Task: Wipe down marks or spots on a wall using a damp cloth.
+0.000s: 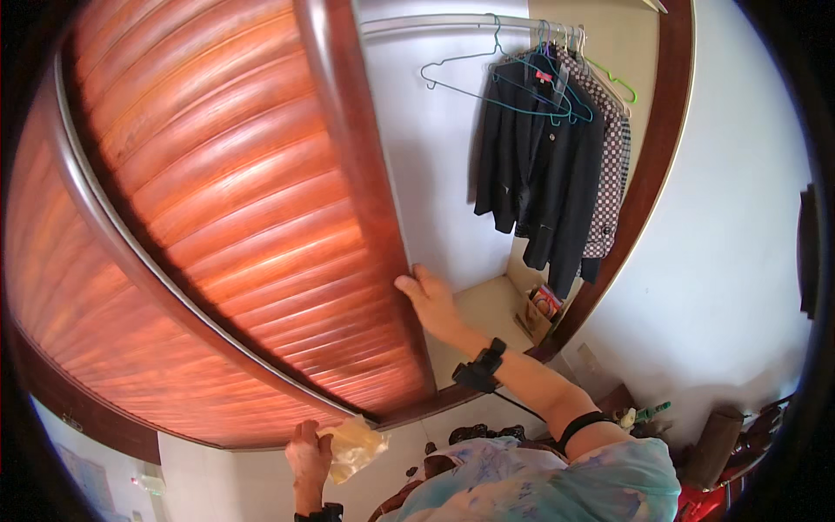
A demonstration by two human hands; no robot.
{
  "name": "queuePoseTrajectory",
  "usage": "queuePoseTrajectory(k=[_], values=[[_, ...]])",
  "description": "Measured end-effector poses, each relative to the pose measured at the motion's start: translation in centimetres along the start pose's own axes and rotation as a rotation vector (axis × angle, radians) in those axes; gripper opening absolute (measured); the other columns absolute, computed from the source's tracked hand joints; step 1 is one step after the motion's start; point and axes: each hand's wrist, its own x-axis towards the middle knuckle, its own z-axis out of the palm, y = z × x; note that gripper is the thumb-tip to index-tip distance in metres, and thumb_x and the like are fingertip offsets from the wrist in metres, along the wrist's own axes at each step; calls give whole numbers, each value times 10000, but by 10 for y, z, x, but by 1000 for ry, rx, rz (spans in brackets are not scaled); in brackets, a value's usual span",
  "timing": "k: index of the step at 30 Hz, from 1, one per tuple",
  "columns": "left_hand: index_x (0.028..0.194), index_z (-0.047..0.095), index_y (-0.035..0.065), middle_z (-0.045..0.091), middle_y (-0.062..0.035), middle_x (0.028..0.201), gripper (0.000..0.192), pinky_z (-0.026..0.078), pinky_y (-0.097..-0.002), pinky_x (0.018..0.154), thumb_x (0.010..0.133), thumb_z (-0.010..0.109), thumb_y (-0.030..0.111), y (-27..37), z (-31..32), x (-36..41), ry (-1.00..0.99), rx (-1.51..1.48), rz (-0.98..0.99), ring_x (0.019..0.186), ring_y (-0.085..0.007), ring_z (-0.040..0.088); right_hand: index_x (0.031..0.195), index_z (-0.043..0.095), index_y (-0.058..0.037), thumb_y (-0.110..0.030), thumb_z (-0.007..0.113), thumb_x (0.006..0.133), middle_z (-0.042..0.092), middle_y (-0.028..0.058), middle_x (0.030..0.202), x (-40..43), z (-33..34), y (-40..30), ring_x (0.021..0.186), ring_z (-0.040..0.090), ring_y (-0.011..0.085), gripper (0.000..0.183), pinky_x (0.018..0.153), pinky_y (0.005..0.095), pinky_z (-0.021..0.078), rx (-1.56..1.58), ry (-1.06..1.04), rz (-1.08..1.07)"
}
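My left hand [308, 458] is low in the view, its fingers closed on a crumpled pale-yellow cloth or thin sheet [355, 447]. Further up, my right hand [430, 307] grips the edge of a reddish-brown slatted wooden wardrobe door [280, 183]. Its thumb lies on the front of the frame, and the other fingers are partly hidden. Beyond that edge the wardrobe stands open, with a dark jacket [541, 150] and a checked garment [607, 176] hanging inside. Black bands with a small device are strapped to my right wrist.
Bare teal hangers [456, 59] hang from a metal rail [424, 25]. A small cardboard box [538, 320] with a red packet sits on the wardrobe floor. A second door panel [130, 307] overlaps at left. Carved dark wood furniture [486, 432] and a brown cushion [714, 447] lie near my body.
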Motion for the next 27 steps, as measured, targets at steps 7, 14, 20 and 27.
queuePoseTrajectory(k=[7,14,20,27], values=[[838,528,66,599,-131,783,283,489,-465,587,666,748,113,-38,7,-38,56,31,-6,695,-360,612,769,519,24,-425,533,922,557,249,738,-15,74,-8,674,556,412,475,631,465,427,-58,1,-217],[908,578,87,632,-124,850,255,513,-446,595,710,721,159,-25,24,-29,23,-29,73,696,-357,629,846,534,33,-421,489,942,586,261,758,-25,98,-49,743,585,436,466,661,487,447,-75,-244,-74],[927,584,88,618,-139,863,231,502,-465,598,737,698,153,18,37,0,-96,-81,166,710,-375,611,899,532,27,-327,500,944,578,273,752,-22,125,-38,752,566,465,359,659,500,438,71,-267,-82],[987,589,44,582,-149,784,216,481,-414,593,790,649,108,62,47,42,-39,-316,300,675,-339,589,957,593,10,-289,549,935,595,201,795,-37,98,4,722,579,304,303,683,378,449,250,-428,-61]])
